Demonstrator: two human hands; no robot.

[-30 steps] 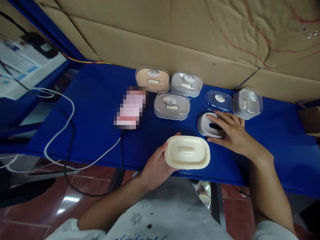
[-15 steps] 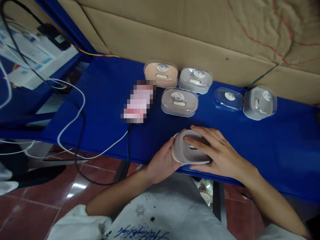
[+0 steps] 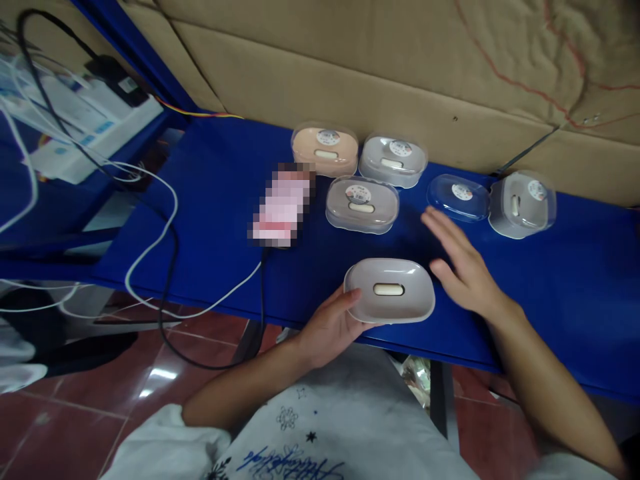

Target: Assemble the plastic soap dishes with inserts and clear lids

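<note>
My left hand [image 3: 333, 327] grips a grey oval soap dish [image 3: 410, 300] by its left end, thumb over the rim. A cream bar-shaped ridge shows through the slot in the dish's middle; the rest of the cream base is hidden beneath it. Just right of the dish, my right hand [image 3: 457, 267] is open, fingers stretched, touching nothing I can see. A clear lid [image 3: 443, 203] with a round label lies beyond my right fingertips. Beside that lid stands a grey lidded soap dish [image 3: 505, 210].
At the back sit a peach lidded soap dish [image 3: 305, 153] and a grey one [image 3: 383, 173], with another grey one [image 3: 343, 217] before them. A blurred-out phone [image 3: 283, 207] lies to their left. Cables [image 3: 170, 267] trail over the blue table's [image 3: 220, 167] left side.
My right hand brought the grey dish from the table onto the cream base in my left hand, then let go and moved right. The view has shifted slightly.
</note>
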